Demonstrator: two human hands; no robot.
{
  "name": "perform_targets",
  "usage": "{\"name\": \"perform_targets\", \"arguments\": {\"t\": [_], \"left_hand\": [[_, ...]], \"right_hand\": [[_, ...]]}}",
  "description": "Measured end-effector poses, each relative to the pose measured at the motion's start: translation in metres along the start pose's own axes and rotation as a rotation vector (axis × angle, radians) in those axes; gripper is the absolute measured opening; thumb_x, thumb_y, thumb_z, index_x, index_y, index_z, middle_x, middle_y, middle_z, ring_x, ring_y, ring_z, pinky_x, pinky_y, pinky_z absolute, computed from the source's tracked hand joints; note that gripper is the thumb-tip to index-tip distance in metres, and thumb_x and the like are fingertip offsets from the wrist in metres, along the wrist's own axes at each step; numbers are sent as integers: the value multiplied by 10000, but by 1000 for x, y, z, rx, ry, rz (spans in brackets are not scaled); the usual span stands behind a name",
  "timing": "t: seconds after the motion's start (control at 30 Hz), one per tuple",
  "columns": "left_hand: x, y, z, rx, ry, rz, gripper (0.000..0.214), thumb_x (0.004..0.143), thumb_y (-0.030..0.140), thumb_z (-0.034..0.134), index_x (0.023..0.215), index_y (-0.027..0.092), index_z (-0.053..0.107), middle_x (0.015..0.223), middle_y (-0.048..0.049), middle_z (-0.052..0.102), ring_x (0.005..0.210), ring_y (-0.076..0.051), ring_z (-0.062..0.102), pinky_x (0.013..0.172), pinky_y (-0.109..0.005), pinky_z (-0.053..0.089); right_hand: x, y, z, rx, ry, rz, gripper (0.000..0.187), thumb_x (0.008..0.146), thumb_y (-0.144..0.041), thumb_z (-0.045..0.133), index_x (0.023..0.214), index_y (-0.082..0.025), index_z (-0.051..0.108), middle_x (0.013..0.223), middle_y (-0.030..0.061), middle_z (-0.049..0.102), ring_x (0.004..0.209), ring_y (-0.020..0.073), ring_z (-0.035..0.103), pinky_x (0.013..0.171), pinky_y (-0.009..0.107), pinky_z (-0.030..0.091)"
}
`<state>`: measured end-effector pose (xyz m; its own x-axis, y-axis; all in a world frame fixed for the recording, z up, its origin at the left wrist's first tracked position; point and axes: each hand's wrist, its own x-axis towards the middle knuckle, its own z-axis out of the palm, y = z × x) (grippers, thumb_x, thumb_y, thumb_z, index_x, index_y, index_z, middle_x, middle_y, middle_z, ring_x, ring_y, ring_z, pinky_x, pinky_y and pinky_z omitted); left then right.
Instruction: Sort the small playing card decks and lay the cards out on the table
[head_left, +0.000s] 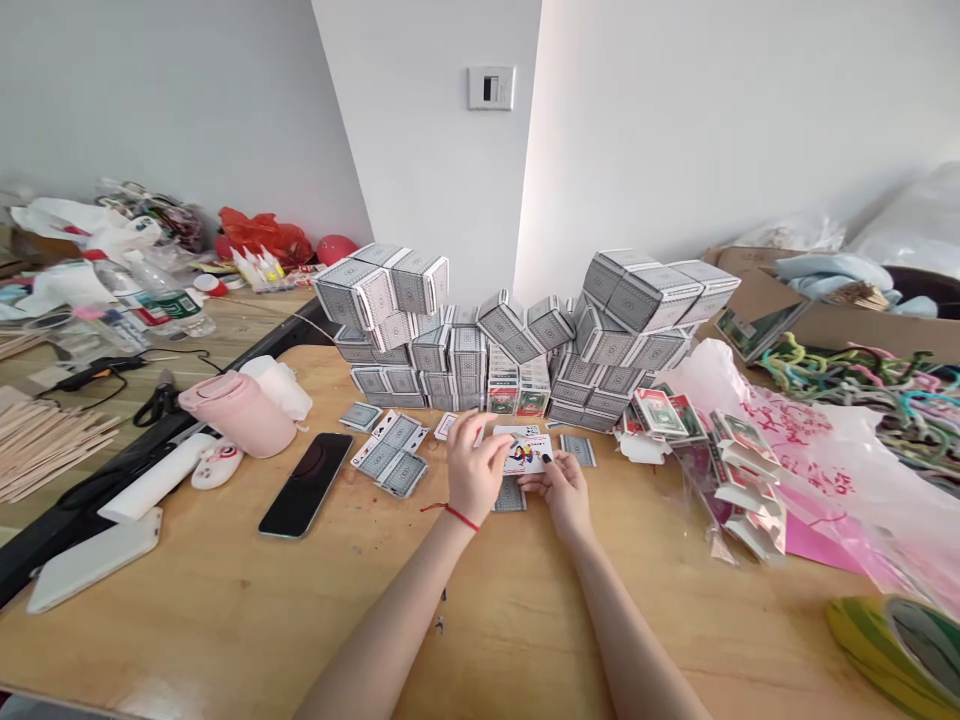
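A playing card with a colourful joker figure (527, 456) is held above the table between my hands. My right hand (564, 498) pinches its right end, thumb on the face. My left hand (472, 474), with a red cord at the wrist, has its fingertips pinched at the card's left edge. Below lies a face-down card (511, 496), partly hidden, and another card (577, 451) lies to the right. Left of my hands are loose patterned cards (401, 470), some overlapping. Behind stands a structure of card-covered blocks (466, 355), higher at both sides, with card boxes (517, 400) at its middle.
A black phone (307, 486), a pink cylindrical case (244, 412) and a white power bank-like slab (96, 562) lie left. To the right are opened card boxes (742, 470), plastic wrapping (817, 455) and a tape roll (896, 640). A wall stands behind.
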<state>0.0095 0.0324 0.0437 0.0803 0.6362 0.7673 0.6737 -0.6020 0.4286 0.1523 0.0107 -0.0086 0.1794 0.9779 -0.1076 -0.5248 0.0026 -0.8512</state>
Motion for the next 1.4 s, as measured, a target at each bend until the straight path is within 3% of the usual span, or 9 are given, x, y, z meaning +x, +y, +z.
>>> {"name": "perform_targets", "arguments": {"t": [0.2, 0.37, 0.47, 0.6, 0.7, 0.77, 0.87, 1.4], "left_hand": [[-26, 4, 15, -134, -153, 53, 95, 750, 183, 567, 742, 235, 646, 1096, -44, 506, 1131, -214, 383, 941, -438, 371], [-38, -4, 19, -277, -223, 34, 82, 763, 192, 554, 764, 215, 632, 1137, -56, 461, 1155, -212, 392, 940, -425, 390], [-42, -6, 17, -311, -201, -90, 127, 778, 223, 534, 888, 207, 597, 1124, -80, 467, 1102, -198, 444, 917, -397, 412], [-44, -13, 16, -283, -77, -381, 241, 811, 246, 474, 1037, 175, 517, 1052, -97, 512, 1007, -177, 501, 867, -352, 437], [-43, -20, 18, -320, -135, -509, 182, 812, 277, 457, 913, 162, 556, 950, -76, 564, 877, -158, 551, 759, -294, 470], [-44, -24, 19, -345, -232, -540, 174, 806, 284, 453, 770, 157, 567, 834, -50, 585, 793, -142, 560, 698, -255, 468], [-44, -24, 21, -342, -319, -581, 161, 785, 276, 468, 731, 157, 562, 743, -24, 595, 685, -120, 558, 638, -226, 450], [-42, -21, 18, -387, -350, -646, 227, 761, 336, 498, 751, 146, 620, 708, -38, 652, 627, -130, 575, 578, -225, 440]], "right_hand": [[0, -2, -5, 60, -34, 100, 296, 651, -352, 672, 859, -181, 549, 806, 45, 654, 626, 178, 636, 539, 312, 544], [0, 0, -8, -6, 4, 66, 305, 621, -352, 698, 830, -171, 569, 777, 29, 650, 650, 162, 617, 555, 294, 543], [-1, 1, -5, -52, 2, 63, 323, 612, -380, 697, 817, -169, 564, 747, 30, 652, 646, 169, 617, 553, 295, 534], [-4, 0, -1, -114, -25, 52, 365, 606, -419, 688, 836, -173, 550, 760, 48, 661, 672, 196, 625, 538, 302, 518], [-5, -1, 1, -168, -35, 43, 370, 602, -435, 681, 835, -181, 546, 747, 41, 665, 669, 189, 625, 544, 286, 503], [-6, 0, 1, -213, -39, 26, 366, 596, -425, 686, 828, -179, 546, 731, 34, 664, 650, 172, 619, 563, 274, 496], [-5, 3, -1, -267, -37, -7, 361, 593, -422, 686, 819, -177, 548, 711, 32, 662, 615, 164, 608, 547, 269, 488], [-7, 7, 0, -352, -10, 18, 413, 577, -500, 667, 803, -163, 592, 741, 59, 673, 544, 184, 591, 450, 297, 502]]}}
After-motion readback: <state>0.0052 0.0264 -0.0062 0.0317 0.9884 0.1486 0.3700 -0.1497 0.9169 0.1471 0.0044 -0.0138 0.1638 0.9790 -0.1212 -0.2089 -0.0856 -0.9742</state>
